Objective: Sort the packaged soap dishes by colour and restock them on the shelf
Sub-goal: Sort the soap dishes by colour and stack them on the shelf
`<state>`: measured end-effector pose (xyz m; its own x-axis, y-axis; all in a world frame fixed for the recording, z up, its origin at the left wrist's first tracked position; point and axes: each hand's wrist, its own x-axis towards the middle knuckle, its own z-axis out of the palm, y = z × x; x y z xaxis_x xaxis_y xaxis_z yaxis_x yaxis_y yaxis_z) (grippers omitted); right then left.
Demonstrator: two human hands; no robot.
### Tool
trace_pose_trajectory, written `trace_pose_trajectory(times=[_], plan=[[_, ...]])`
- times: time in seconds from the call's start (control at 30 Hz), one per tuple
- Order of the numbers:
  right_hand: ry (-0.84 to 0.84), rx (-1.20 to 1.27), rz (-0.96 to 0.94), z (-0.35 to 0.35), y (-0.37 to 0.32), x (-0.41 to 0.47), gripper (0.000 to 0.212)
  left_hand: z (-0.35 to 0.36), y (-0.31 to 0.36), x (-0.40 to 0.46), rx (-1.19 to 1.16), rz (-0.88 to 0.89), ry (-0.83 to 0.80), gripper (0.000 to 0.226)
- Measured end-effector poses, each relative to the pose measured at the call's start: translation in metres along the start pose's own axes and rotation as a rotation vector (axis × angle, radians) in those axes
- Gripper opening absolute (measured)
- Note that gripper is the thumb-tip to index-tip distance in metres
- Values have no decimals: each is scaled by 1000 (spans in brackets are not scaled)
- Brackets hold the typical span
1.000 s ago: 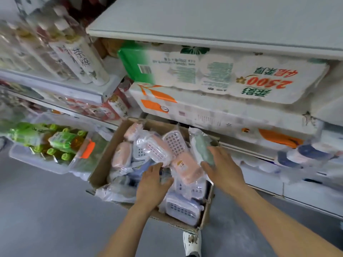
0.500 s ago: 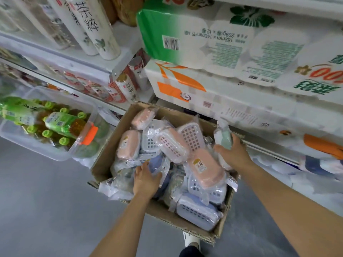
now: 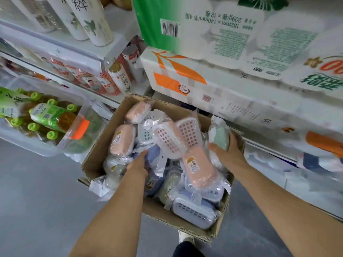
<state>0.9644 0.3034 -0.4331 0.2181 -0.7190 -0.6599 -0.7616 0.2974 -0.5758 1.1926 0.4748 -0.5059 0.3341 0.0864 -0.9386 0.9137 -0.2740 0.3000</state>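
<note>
Soap dishes [image 3: 200, 169] look light, slippery-wrapped; right hand [image 3: 229, 154] grips the green one [image 3: 220, 138] around its middle; left hand [image 3: 138, 164] unclear.

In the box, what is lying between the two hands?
In the head view, a pink soap dish in clear wrap lies between the left hand and the right hand, on the pile.

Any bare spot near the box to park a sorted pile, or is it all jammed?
Free: grey floor left of the cardboard box, below the clear bin, and floor between box and lower shelf. Crowded: the box is heaped with packaged dishes, both hands in it, left hand, right hand gripping a green dish. Shelves above look packed.
</note>
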Motion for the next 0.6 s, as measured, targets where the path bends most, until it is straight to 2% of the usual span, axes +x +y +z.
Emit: trace_pose_trajectory(times=[0.03,0.07,0.13,0.23,0.33,0.43,0.5,0.57,0.6], plan=[[3,-10,-1,-1,-1,-3,115,-1,1,-11,-32,-28,-20,46],[10,-14,0,-1,0,-3,118,-2,1,-14,-59,-66,-56,35],[15,-19,1,-4,1,-8,121,-2,-5,-29,-89,-156,-81,36],[15,-35,-10,-9,1,-16,127,-8,-9,-47,-209,-181,-122,38],[30,-80,-44,-14,4,-23,126,0,-8,-59,-244,-102,-130,27],[35,-120,-95,-20,10,-31,124,19,-7,-68,-254,-1,-143,39],[26,-124,-123,-25,17,-41,123,25,-12,-68,-230,49,-138,34],[9,-96,-163,-33,24,-52,118,25,-22,-74,-188,73,-95,32],[-2,-64,-189,-37,28,-58,114,22,-29,-77,-151,128,-55,40]])
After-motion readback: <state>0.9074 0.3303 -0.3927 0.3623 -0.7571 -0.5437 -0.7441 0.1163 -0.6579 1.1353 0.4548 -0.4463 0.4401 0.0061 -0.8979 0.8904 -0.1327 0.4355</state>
